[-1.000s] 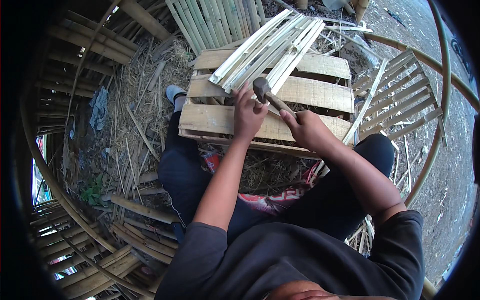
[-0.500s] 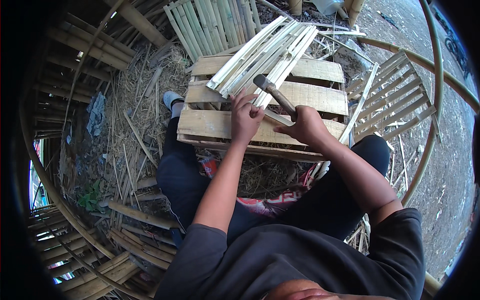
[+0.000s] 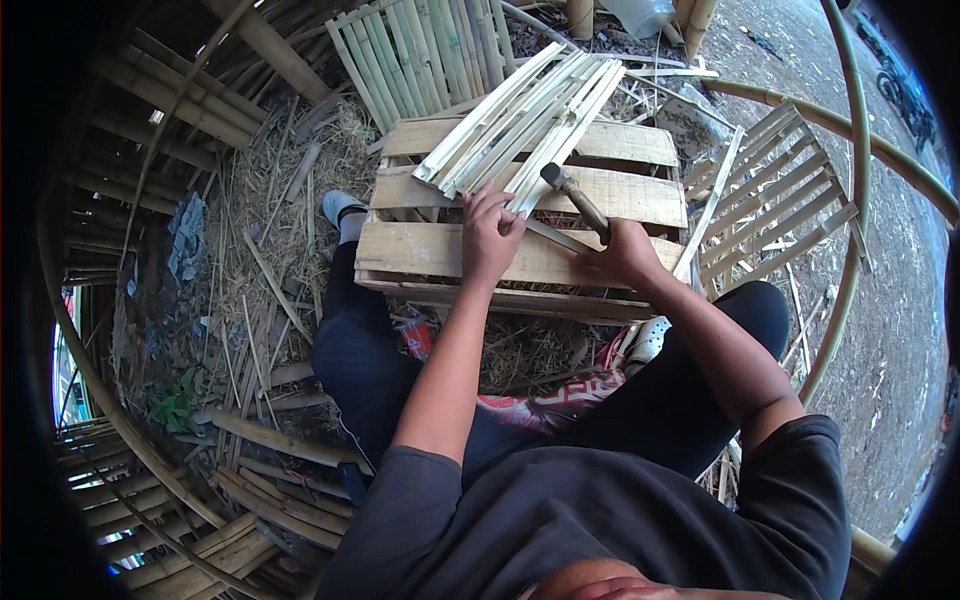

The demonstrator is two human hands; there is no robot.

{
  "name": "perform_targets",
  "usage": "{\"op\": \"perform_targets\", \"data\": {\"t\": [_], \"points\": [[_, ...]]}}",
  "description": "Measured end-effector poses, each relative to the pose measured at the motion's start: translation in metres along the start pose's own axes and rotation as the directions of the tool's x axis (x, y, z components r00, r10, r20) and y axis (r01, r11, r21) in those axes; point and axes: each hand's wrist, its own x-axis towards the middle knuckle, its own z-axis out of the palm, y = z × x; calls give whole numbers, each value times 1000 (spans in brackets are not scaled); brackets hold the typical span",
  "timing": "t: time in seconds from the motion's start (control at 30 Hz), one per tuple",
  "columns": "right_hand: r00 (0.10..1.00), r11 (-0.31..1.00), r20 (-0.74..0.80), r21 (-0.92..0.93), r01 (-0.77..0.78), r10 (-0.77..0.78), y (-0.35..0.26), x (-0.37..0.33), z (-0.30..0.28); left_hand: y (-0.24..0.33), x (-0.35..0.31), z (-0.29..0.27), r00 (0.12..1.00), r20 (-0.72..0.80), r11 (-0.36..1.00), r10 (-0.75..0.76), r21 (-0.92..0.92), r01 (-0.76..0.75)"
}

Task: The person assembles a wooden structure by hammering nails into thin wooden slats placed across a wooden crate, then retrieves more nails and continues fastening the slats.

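A bundle of split bamboo slats (image 3: 525, 120) lies slanting across a low wooden crate (image 3: 420, 247) in front of me. At the slats' near end, my left hand (image 3: 491, 232) has its thumb and forefinger pinched together, with the other fingers stretched over the slat ends. Whatever sits in that pinch is too small to make out. My right hand (image 3: 630, 255) is wrapped round the wooden handle of a hammer (image 3: 578, 198), whose dark head is raised to the right of the slat ends. A crosswise bamboo strip (image 3: 556, 235) runs from the slat ends toward my right hand.
Beyond the crate leans a panel of green bamboo (image 3: 415, 55). To the right stands a slatted bamboo frame (image 3: 780, 190), with a loose strip (image 3: 712, 200) against the crate. Curved bamboo poles (image 3: 858, 150) bound the right side. Straw and bamboo scraps (image 3: 265, 260) cover the ground at left.
The hammer and my right hand have shifted slightly right, and the hammer head is farther from my left fingers. My left hand stays at the slat ends.
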Motion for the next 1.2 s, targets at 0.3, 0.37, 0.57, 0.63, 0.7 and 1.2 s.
{"op": "perform_targets", "data": {"t": [0.3,0.37,0.57,0.63,0.7,1.2], "points": [[985,993,-127,6,116,-115,12,0,14,4,2,0,999,29,998,-32,-47,34],[981,991,-145,13,135,-131,8,-4,13,4,2,0,999,29,998,-36,-57,38],[963,984,-204,-74,162,-174,3,-6,5,1,6,5,1000,6,1000,-17,-10,17],[962,982,-210,-101,158,-177,3,-3,2,2,8,7,1000,12,999,-26,19,26],[980,988,-154,-99,115,-130,-2,-3,-2,4,9,5,998,31,999,-47,11,47],[994,996,-64,-38,81,-83,14,15,-5,19,66,-35,874,475,979,-99,203,0]]}}
